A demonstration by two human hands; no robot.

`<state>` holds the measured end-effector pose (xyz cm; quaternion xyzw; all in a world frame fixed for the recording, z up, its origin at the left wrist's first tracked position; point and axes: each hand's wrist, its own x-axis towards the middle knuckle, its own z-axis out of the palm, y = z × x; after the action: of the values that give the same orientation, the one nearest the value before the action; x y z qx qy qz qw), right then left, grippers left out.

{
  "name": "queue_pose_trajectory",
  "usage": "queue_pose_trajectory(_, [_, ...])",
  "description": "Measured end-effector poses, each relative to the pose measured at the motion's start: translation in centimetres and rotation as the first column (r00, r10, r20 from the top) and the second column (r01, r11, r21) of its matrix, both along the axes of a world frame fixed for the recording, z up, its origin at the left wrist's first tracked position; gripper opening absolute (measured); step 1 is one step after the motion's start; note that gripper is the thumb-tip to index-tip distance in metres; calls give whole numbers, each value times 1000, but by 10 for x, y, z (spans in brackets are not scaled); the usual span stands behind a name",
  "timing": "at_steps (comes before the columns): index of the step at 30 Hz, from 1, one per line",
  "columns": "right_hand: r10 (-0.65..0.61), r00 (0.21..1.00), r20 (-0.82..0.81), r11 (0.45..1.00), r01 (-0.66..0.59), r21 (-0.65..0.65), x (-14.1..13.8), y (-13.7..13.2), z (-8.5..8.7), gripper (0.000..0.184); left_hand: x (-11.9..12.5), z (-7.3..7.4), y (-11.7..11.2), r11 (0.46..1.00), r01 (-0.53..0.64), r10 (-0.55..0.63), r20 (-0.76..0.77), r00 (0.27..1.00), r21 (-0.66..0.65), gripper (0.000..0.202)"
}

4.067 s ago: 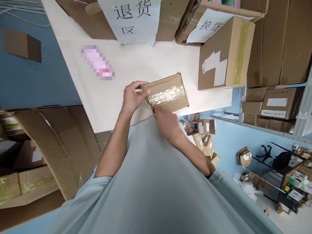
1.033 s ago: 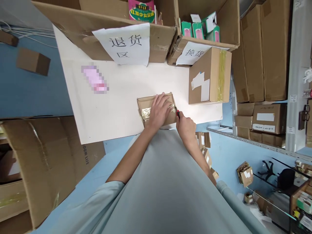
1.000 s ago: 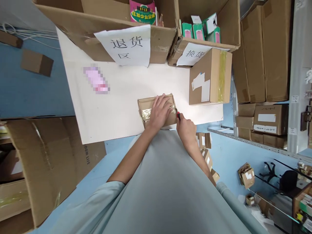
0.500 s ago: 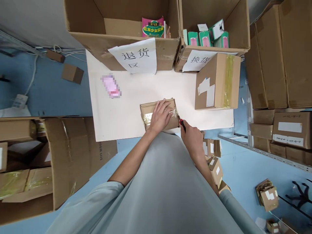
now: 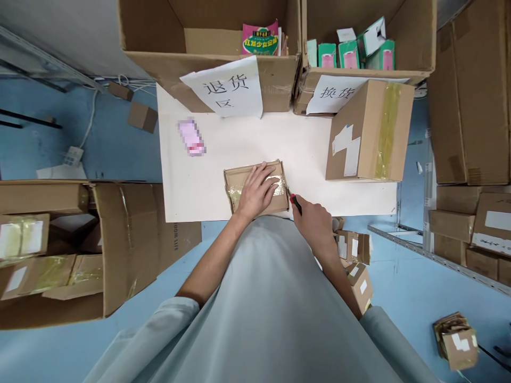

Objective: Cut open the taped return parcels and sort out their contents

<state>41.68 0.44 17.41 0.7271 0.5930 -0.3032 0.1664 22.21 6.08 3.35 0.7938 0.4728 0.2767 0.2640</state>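
Observation:
A small flat cardboard box (image 5: pixel 281 201) with shiny tape across it lies near the front edge of the white table (image 5: pixel 191 191). My left hand (image 5: pixel 257 189) rests on top of it, fingers stretched out and pressing down. To its right, my right hand (image 5: pixel 313 221) is closed around the red and black handle of a utility knife (image 5: pixel 296 202). The knife's tip meets the box's right edge at the tape; how deep the blade sits cannot be made out.
At the back stand two open cartons, the left (image 5: pixel 159 64) holding a colourful book (image 5: pixel 260 40), the right (image 5: pixel 411 58) several green-pink boxes (image 5: pixel 348 55). A taped carton (image 5: pixel 371 133) occupies the table's right side. A pixelated pink item (image 5: pixel 191 136) lies left. A large parcel-filled carton (image 5: pixel 130 239) flanks the table.
The camera view has shifted a little. Both hands keep their places on the box and knife, and the knife tip stays at the box's right edge.

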Motion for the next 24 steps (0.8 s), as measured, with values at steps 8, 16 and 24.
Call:
queue_pose_trajectory(8, [-216, 974, -66, 960, 225, 169, 47, 5, -128, 57, -97, 2, -35, 981, -158, 161, -12, 987, 108, 29])
queue_pose_trajectory(16, [-222, 975, 0, 975, 222, 10, 69, 0, -232, 75, -144, 25, -86, 881, -472, 472, -116, 874, 27, 36])
queue_pose_trajectory(24, [-253, 816, -520, 947, 318, 37, 15, 13, -214, 51, -160, 39, -102, 772, -631, 609, -198, 768, -76, 52])
